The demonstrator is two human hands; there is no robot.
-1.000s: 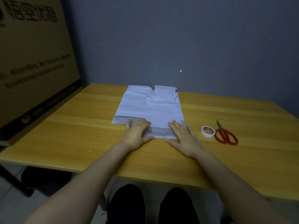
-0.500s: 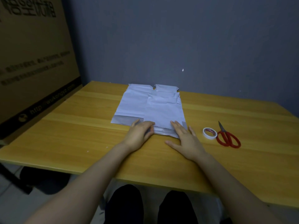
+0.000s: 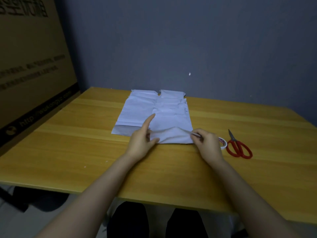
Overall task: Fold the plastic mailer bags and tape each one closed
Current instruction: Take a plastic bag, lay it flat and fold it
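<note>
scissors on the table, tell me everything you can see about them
The scissors have red looped handles, plastic by the look, and short grey metal blades, closed. They lie flat on the yellow wooden table, blades pointing away toward the wall, handles nearest the person. They sit just right of the tape roll; no hand touches them.

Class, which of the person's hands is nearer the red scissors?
Right. The right hand is just left of the scissors, beside the tape roll; the left hand farther left, across the mailer bag.

cardboard box [image 3: 36, 48] | black band reads "http", remainder blurred | large Chinese characters above, illegible
</note>
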